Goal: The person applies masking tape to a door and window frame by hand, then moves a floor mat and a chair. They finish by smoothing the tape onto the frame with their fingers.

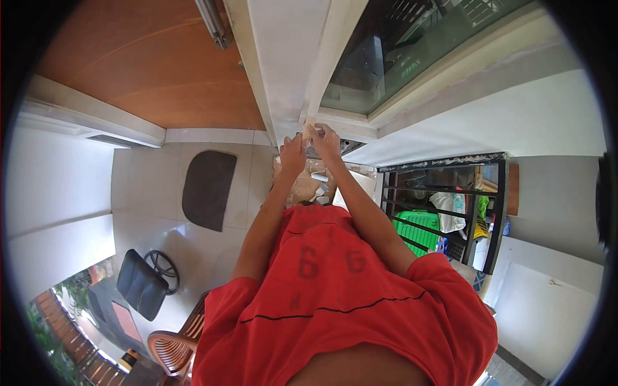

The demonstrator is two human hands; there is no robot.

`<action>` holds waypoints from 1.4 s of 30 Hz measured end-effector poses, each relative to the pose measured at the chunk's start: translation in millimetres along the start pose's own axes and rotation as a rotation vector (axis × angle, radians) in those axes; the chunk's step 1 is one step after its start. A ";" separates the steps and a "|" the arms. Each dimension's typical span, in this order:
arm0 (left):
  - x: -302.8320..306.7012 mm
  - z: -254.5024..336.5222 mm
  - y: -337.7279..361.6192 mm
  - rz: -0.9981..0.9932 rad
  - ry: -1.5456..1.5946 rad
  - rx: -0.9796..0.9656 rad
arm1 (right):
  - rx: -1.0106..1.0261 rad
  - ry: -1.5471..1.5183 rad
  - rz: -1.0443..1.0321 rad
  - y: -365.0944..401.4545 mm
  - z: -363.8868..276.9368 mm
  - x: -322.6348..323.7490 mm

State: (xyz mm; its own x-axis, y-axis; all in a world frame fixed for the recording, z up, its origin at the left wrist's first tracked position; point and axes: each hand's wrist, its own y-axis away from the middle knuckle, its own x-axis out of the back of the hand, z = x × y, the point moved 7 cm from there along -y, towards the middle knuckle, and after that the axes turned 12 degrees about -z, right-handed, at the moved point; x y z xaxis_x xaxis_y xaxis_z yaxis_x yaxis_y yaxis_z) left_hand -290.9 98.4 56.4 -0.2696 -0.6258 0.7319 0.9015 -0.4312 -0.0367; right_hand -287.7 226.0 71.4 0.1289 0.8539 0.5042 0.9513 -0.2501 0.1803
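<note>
Both arms reach forward to the lower corner of a white window frame, beside a white wall strip. My right hand is closed, its fingertips pinched on a small flat cream-coloured piece against the frame's edge; its exact kind is too small to tell. Close beside it, my left hand has its fingers curled together near the piece's lower end. Whatever those fingers may hold is hidden. Below the hands, brown sheeting lies with a white roller-like item and scraps on it.
A brown door stands at the left above a dark mat. On the right are a black metal rack and a green crate. A black chair and wooden chair stand at lower left.
</note>
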 end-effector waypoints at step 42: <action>-56.8 -74.1 17.5 -0.013 0.234 0.165 | -0.084 0.374 0.028 -37.7 -4.8 1.8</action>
State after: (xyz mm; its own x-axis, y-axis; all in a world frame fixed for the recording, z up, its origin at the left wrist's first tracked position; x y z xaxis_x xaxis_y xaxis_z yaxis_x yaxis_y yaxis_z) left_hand -284.9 78.2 -36.3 -0.3350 -0.7624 0.5536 0.9352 -0.3405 0.0969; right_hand -324.6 234.8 69.7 0.0285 0.6248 0.7802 0.9207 -0.3204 0.2229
